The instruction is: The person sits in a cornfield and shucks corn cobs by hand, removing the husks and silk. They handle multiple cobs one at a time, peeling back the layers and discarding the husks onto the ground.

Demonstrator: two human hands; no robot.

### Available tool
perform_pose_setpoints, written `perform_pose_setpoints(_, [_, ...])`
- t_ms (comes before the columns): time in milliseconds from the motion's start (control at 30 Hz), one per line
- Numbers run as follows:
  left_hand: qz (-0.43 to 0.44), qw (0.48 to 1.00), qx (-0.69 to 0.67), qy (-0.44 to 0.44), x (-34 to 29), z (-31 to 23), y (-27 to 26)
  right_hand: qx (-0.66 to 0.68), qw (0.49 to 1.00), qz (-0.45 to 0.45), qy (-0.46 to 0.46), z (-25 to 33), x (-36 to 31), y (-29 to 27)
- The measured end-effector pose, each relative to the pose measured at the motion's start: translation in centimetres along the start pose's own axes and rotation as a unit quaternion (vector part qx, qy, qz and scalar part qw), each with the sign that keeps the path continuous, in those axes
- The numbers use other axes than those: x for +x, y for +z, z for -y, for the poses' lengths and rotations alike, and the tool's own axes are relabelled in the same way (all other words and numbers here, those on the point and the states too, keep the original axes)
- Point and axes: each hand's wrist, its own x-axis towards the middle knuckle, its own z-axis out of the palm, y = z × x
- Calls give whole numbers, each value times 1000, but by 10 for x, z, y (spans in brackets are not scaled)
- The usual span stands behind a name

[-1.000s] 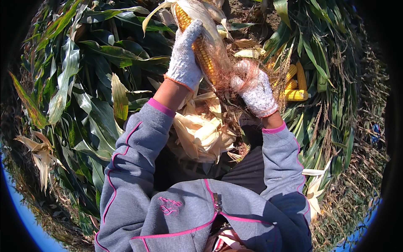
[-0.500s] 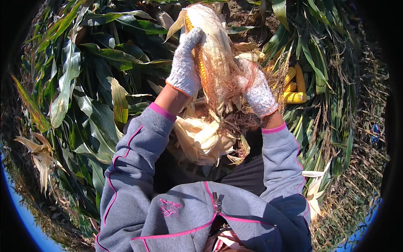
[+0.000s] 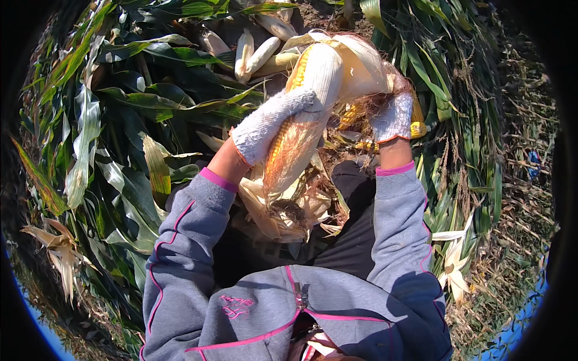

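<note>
An ear of corn [image 3: 313, 81] slants across the middle, its yellow kernels bared along the left side and pale husk over the rest. My left hand [image 3: 274, 120], in a white knit glove, is wrapped round the middle of the ear. In a matching glove, my right hand [image 3: 394, 114] grips a pale flap of husk [image 3: 367, 69] pulled away to the right from the ear's far end. Reddish-brown corn silk hangs about my right hand and clings to the lower husk.
Peeled husks [image 3: 289, 207] lie in a heap between my legs. Bare yellow ears [image 3: 417, 129] rest beyond my right hand. Several ears in pale husk [image 3: 259, 57] lie at the far side. Green corn leaves [image 3: 132, 174] cover the left, and more stalks stretch along the right.
My right hand has moved outward to the right, drawing a flap of husk off the ear. My left hand has shifted down and turned the ear; more kernels show near its far end.
</note>
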Motion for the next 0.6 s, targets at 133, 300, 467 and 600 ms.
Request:
perform_pose_setpoints(133, [61,983,162,53,-1,9,-4,15,987,-110,-114,54,47,-67])
perform_pose_setpoints(300, [21,984,143,103,6,1,-3,-160,946,-88,-268,44,7,5])
perform_pose_setpoints(467, [-100,979,-64,167,17,-9,-23,-381,921,72,42,-5,-27,42])
perform_pose_setpoints(600, [-123,965,-76,218,15,-16,-30,-527,787,321,34,-22,-57,58])
